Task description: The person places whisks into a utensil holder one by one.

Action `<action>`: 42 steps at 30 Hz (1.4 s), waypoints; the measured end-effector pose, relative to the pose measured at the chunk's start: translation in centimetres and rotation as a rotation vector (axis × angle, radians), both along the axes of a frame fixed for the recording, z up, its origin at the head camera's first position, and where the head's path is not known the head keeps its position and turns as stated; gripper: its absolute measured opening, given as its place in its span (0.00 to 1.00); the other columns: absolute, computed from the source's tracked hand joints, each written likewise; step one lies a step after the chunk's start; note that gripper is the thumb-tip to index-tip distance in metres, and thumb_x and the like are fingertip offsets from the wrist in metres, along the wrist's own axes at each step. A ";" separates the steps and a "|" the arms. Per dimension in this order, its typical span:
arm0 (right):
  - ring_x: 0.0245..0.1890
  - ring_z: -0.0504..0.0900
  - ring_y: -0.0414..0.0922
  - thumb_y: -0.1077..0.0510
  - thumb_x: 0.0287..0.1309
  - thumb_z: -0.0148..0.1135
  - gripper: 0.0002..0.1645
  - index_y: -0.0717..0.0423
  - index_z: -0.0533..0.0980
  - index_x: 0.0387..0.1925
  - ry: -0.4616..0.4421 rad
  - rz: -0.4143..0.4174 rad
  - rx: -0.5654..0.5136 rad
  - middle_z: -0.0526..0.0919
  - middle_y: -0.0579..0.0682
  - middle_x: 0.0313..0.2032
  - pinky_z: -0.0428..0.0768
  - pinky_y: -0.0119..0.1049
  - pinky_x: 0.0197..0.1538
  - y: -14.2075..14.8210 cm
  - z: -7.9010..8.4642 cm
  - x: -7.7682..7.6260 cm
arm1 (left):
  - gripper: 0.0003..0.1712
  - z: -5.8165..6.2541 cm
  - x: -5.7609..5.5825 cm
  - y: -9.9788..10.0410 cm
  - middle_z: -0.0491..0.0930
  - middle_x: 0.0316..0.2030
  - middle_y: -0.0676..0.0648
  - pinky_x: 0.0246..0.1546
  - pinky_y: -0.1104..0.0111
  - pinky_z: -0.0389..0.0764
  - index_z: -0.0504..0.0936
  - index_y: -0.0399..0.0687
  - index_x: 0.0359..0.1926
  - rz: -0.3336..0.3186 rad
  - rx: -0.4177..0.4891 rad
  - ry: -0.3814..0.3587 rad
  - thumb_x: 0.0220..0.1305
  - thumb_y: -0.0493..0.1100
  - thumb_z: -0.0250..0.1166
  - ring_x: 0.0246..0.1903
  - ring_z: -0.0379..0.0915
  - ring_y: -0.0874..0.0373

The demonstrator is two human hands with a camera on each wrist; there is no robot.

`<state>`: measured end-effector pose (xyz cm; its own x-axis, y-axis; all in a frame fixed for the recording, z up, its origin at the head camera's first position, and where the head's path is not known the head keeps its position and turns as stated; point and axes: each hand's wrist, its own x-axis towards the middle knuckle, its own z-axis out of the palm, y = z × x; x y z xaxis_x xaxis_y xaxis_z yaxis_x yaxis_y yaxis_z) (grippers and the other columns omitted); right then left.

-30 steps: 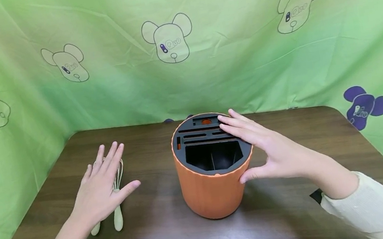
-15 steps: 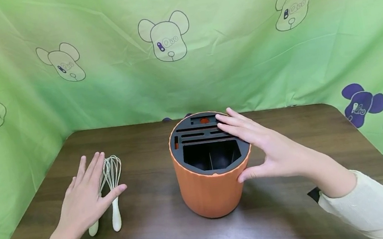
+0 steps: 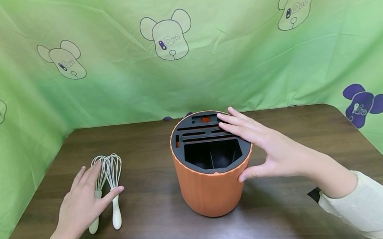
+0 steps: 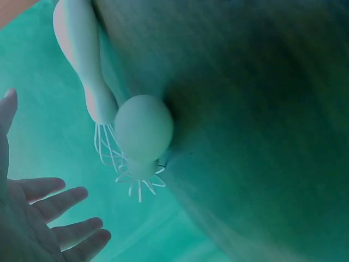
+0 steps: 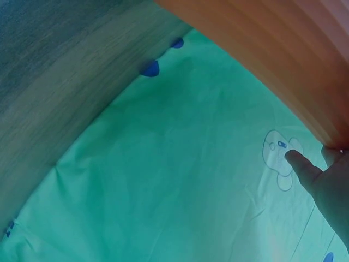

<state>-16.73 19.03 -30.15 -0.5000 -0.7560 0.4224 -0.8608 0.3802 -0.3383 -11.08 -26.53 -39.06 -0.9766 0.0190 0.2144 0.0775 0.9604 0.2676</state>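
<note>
Two whisks lie side by side on the table at the left. The right-hand whisk (image 3: 117,218) has a white handle; the other whisk (image 3: 94,226), with a pale green handle, is partly hidden by my left hand (image 3: 81,204). That hand is over the whisks with fingers spread and thumb out, holding nothing; in the left wrist view its fingers (image 4: 60,204) are apart from the wires. My right hand (image 3: 271,149) rests on the orange utensil holder (image 3: 216,197), its straight fingers on the black slotted lid (image 3: 182,159) and its thumb against the side.
The brown wooden table (image 3: 156,237) has rounded far corners. A green curtain (image 3: 119,92) with cartoon heads hangs behind it and along both sides.
My left hand has moved left and its fingers have lowered and bent a little, uncovering more of both whisks. The right hand and the utensil holder have stayed in place.
</note>
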 end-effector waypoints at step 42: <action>0.80 0.44 0.53 0.45 0.39 0.82 0.64 0.55 0.59 0.75 -0.026 0.007 -0.025 0.56 0.52 0.77 0.48 0.25 0.77 0.0 -0.2 0.0 | 0.12 -1.0 -0.8 -0.4 0.77 0.18 0.59 0.17 0.65 0.67 0.85 0.58 0.32 -0.030 0.065 -0.291 0.56 0.58 0.72 0.21 0.68 0.61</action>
